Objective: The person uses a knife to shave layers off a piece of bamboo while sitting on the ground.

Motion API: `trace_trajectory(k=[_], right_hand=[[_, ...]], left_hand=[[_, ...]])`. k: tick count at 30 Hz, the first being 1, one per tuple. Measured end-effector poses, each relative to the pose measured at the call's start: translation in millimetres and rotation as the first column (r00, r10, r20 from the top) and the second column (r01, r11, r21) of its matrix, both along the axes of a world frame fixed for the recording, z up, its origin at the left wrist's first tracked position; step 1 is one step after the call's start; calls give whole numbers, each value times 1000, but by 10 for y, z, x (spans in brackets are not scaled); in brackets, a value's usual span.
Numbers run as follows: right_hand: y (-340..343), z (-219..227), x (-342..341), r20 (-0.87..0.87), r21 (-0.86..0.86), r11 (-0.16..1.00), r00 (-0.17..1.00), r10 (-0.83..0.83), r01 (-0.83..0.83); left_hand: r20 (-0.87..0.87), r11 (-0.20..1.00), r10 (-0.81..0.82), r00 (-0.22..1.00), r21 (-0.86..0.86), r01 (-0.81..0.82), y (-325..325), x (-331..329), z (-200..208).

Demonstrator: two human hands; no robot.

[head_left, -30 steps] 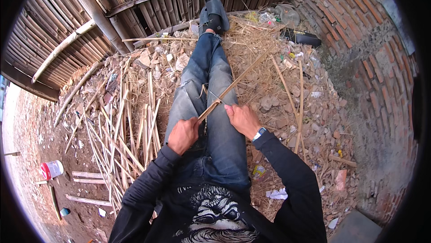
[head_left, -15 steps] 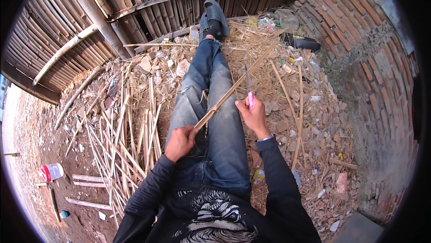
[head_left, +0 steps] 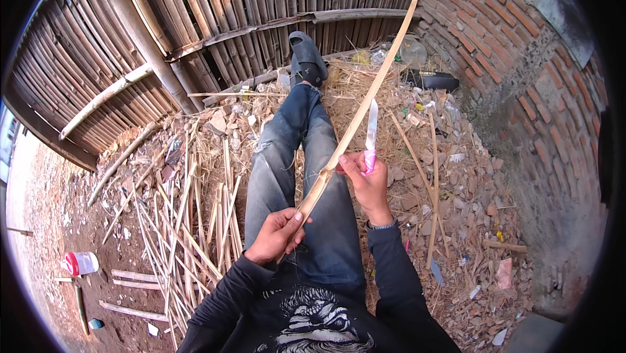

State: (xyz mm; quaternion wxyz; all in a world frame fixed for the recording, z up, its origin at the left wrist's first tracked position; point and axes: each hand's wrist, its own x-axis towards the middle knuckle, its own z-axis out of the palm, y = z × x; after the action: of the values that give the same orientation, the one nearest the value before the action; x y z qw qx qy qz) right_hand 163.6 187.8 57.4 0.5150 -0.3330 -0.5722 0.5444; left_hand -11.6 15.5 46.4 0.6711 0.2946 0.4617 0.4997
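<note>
A long split bamboo strip [head_left: 365,105] slants over my legs, rising to the far right, with a rough node near its middle. My left hand [head_left: 277,234] is closed round its near end, thumb on top. In my right hand [head_left: 368,187] is a knife [head_left: 372,128] with a pink handle, its pale blade pointing up and away beside the strip. The thumb and fingertips of that hand are against the strip's edge just beyond the node. My outstretched legs [head_left: 274,177] lie under the strip, in worn jeans.
Bamboo strips [head_left: 173,242] lie piled on my left; a few more [head_left: 433,190] are on the right. Rubble, straw and litter cover the ground. A bamboo wall [head_left: 248,1] stands ahead, a brick wall [head_left: 515,59] right. A red-lidded tub [head_left: 81,264] sits far left.
The bamboo strip has turned to show its broad pale face, and its far end is raised. My left hand has come nearer my body; my right hand has moved in to the strip.
</note>
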Motion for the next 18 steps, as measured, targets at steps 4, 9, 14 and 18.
trace_trajectory(k=[4,9,14,18], right_hand=[[-104,392,-142,-174,-41,997,983,51,-59],[-273,645,-278,-171,57,995,981,87,-79],[-249,596,-458,-191,20,994,975,109,-107],[-227,571,-648,-163,57,989,976,144,-136]], left_hand=[[32,991,89,995,100,-92,118,222,308],[-172,907,331,928,328,-263,383,333,430],[-215,850,443,870,409,-332,462,436,371],[-371,860,474,799,388,-330,411,281,363]])
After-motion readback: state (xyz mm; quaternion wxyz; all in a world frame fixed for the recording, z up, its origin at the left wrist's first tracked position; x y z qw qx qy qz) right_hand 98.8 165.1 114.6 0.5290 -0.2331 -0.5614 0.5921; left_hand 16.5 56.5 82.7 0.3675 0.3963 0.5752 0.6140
